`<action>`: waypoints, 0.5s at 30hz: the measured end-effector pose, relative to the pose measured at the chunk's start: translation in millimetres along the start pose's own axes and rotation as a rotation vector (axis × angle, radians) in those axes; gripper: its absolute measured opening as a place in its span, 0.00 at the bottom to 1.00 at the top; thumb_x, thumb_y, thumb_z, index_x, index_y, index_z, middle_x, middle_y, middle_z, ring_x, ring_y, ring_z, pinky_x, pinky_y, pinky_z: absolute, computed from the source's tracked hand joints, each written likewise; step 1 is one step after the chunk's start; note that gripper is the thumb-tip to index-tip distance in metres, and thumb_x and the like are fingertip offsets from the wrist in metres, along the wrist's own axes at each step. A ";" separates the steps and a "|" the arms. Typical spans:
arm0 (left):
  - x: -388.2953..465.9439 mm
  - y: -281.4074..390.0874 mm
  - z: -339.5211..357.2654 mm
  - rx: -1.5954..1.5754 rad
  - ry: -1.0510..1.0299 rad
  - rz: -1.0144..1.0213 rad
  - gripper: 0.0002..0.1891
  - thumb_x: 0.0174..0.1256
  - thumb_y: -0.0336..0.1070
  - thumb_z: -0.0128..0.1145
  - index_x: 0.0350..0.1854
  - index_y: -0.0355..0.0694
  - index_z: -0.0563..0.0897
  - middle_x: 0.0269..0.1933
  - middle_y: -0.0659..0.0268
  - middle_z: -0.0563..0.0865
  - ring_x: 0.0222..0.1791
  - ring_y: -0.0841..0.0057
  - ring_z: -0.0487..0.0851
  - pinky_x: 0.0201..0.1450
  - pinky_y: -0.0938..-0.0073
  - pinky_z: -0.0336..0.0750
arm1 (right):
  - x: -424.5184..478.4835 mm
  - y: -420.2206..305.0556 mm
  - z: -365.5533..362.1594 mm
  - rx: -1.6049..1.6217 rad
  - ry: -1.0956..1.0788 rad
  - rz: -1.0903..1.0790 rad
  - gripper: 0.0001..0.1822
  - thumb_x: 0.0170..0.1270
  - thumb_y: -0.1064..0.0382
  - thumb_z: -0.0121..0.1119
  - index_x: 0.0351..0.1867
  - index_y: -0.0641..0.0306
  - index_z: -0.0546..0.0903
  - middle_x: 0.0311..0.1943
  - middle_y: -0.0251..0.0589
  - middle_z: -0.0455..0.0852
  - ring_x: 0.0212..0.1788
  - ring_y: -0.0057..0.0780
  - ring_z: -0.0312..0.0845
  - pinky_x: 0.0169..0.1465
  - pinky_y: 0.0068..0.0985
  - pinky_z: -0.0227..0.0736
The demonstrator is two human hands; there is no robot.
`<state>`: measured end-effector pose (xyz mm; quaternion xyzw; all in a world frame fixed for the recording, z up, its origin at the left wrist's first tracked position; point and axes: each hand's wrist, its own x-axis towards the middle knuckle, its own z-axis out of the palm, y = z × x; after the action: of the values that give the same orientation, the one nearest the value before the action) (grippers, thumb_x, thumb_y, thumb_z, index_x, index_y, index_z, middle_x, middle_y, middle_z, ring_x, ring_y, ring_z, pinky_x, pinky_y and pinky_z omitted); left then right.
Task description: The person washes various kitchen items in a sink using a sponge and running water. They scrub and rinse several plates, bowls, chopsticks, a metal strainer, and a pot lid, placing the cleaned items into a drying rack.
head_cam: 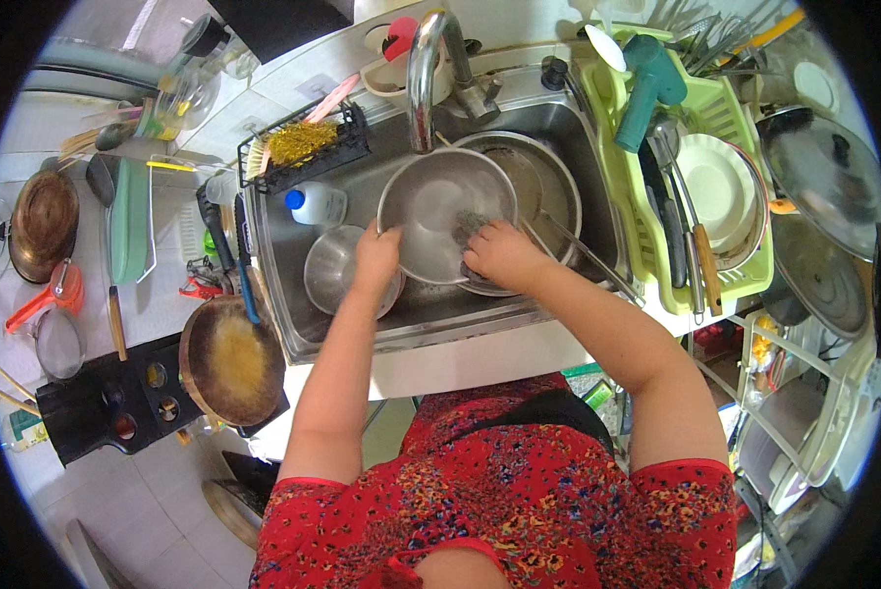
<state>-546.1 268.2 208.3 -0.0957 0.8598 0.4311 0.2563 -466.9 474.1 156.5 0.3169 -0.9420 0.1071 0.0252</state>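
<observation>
My left hand (pixel 377 258) grips the left rim of a round metal bowl (pixel 440 199), tilted above the steel sink (pixel 381 173). Against the bowl's lower right inside, my right hand (pixel 503 254) presses a grey scouring pad (pixel 471 224), its fingers curled over it. Partly beneath the bowl on the right lies a larger round metal pan (pixel 554 177), with brownish marks and some liquid or residue in it. A smaller metal bowl (pixel 330 272) rests in the sink, partly behind my left hand. Near it lies a white bottle with a blue cap (pixel 322 204).
The chrome faucet (pixel 427 81) arches over the bowl's back edge. A black wire caddy (pixel 308 158) holds a gold scrubber and brushes. At right stands a green dish rack (pixel 749 265) with plates and utensils. A browned round pan (pixel 232 361) sits left of the sink.
</observation>
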 end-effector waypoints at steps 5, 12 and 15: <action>6.0 -63.6 66.6 -0.232 0.279 0.290 0.18 0.60 0.33 0.50 0.51 0.29 0.75 0.42 0.53 0.83 0.42 0.63 0.81 0.47 0.68 0.73 | 27.5 -55.7 7.1 0.537 0.259 0.412 0.07 0.48 0.71 0.55 0.32 0.62 0.75 0.32 0.48 0.81 0.41 0.46 0.78 0.43 0.40 0.72; -3.6 -29.8 14.0 -0.168 0.037 0.114 0.16 0.60 0.34 0.46 0.47 0.31 0.76 0.32 0.53 0.83 0.23 0.69 0.81 0.20 0.72 0.75 | -1.7 -2.8 2.9 0.055 -0.109 0.160 0.10 0.47 0.68 0.57 0.34 0.63 0.79 0.41 0.46 0.82 0.48 0.42 0.76 0.56 0.40 0.67; 13.5 -60.2 31.0 -0.155 0.081 0.110 0.17 0.60 0.35 0.47 0.48 0.31 0.76 0.33 0.50 0.83 0.33 0.61 0.83 0.34 0.66 0.76 | 13.5 -26.7 7.9 0.319 -0.164 0.351 0.13 0.47 0.67 0.60 0.38 0.64 0.79 0.46 0.48 0.81 0.52 0.43 0.75 0.56 0.39 0.67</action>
<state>-523.3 256.8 144.1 -0.0851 0.8376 0.5054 0.1891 -461.5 443.7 155.4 0.1562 -0.9527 0.2312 -0.1207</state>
